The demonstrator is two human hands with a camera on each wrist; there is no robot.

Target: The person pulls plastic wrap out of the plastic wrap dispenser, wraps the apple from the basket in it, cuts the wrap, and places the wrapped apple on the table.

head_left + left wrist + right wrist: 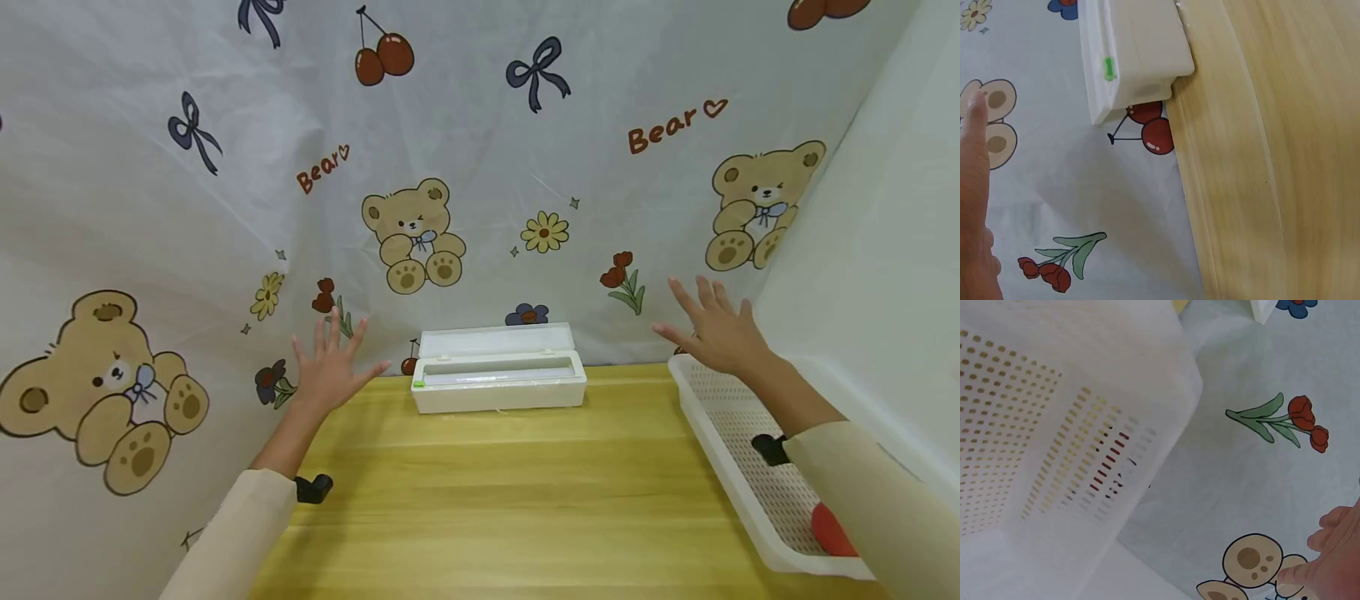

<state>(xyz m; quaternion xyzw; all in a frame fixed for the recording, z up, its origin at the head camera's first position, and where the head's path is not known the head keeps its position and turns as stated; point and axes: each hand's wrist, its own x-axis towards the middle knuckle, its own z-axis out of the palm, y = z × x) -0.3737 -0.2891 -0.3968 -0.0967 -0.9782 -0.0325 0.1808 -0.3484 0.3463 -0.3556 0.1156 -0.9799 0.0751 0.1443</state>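
My left hand [327, 377] is raised with spread fingers at the left of the head view, holding nothing. In the left wrist view, part of that hand [974, 206] shows along the left edge. Nearest to it is a long white box [498, 393] with its lid [495, 340] raised, standing at the back of the table; a small green tab [1109, 69] marks its end. My right hand [718, 333], fingers spread and holding nothing, hovers over the far end of a white perforated basket [723, 475]. Only some fingers of it [1329, 556] appear in the right wrist view.
The wooden table [517, 500] meets a hanging cloth [480, 125] printed with bears, bows and flowers. A red object [831, 531] lies in the basket, partly hidden by the right sleeve. A white wall [862, 275] rises beyond the basket on the right.
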